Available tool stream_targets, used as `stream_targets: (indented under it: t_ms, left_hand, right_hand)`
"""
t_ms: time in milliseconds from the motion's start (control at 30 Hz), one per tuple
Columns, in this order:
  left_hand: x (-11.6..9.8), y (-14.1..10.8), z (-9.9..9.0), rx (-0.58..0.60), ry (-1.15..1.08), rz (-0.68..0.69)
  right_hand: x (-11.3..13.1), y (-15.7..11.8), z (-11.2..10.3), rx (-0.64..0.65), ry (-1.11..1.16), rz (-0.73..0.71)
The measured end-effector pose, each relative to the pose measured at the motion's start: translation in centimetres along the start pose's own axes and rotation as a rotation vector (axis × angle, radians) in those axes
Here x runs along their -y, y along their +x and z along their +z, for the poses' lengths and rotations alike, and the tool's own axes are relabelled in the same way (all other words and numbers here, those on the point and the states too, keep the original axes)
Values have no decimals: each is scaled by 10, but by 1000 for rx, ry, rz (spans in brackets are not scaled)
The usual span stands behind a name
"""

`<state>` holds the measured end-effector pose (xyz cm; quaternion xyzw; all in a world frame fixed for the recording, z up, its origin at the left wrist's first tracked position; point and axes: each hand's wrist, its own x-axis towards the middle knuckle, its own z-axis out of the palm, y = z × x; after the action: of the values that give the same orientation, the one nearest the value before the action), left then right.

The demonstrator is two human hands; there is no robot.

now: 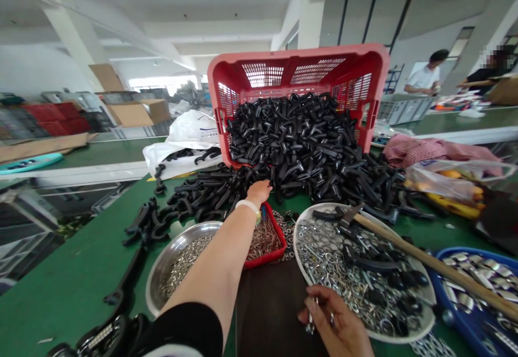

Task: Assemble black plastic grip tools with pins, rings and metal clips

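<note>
My left hand (259,190) is stretched out to the near edge of the heap of black curved plastic handles (295,146). Its fingers are curled against the black parts; what they grip, if anything, is hidden. Close to me, my right hand (338,322) pinches small shiny metal fittings (311,319) between thumb and fingers, over a dark board (271,303). Beneath my left wrist is a red tray (283,249) of copper-coloured pins. My left forearm crosses a metal bowl (156,276) of small silver pieces.
A red crate (297,52) lies tipped towards me, spilling handles. To the right, a white round tray (299,254) holds metal rings and a hammer with a wooden handle (437,265). Beyond it is a blue basin (441,287). A worker (424,76) stands at the far right bench.
</note>
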<state>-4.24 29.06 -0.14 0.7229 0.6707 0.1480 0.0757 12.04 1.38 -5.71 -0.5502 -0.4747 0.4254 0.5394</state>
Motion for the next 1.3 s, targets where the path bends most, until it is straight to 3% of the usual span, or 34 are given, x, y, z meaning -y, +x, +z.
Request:
stream_targets:
  t_ms: [133, 233, 300, 400, 567, 633, 733, 867, 967, 1033, 1100, 1167, 1300]
  left_hand:
    - [2, -13, -23, -98, -37, 11]
    - [2, -20, -36, -90, -71, 11]
    - [-1, -21, -35, -53, -100, -9]
    - [-12, -16, -18, -10, -166, -49]
    - [-36, -4, 11, -71, -313, -187]
    - [-40, -4, 6, -129, -376, -245]
    - [-40, -14, -21, -214, -484, -232]
    - [-33, -65, -68, -210, -650, -39]
    - [-29, -129, -78, -74, -829, 65]
    - [-30, -173, -69, 59, -1191, 26]
    - [-35, -212, -51, 193, -1416, -83]
    - [-41, -241, -30, 227, -1395, -163]
    - [-47, -264, -4, 62, -1104, -54]
  right_hand:
    - [8, -1, 0, 10, -11, -23]
    - [10, 1, -1, -7, -18, -30]
    - [9, 2, -2, 20, -18, -20]
    - [2, 4, -2, 38, 1, -2]
    - [-9, 3, 1, 2, 70, -7]
    - [-7, 2, 1, 11, 64, -15]
    - [0, 1, -2, 35, 32, -39]
    - [10, 1, -8, 133, -7, -59]
    - [13, 2, -9, 190, -3, -75]
    - [14, 2, -7, 163, 44, -66]
    - [14, 2, -5, 133, 125, -20]
    - [16, 3, -3, 129, 198, 36]
    - [22, 5, -2, 167, 220, 100]
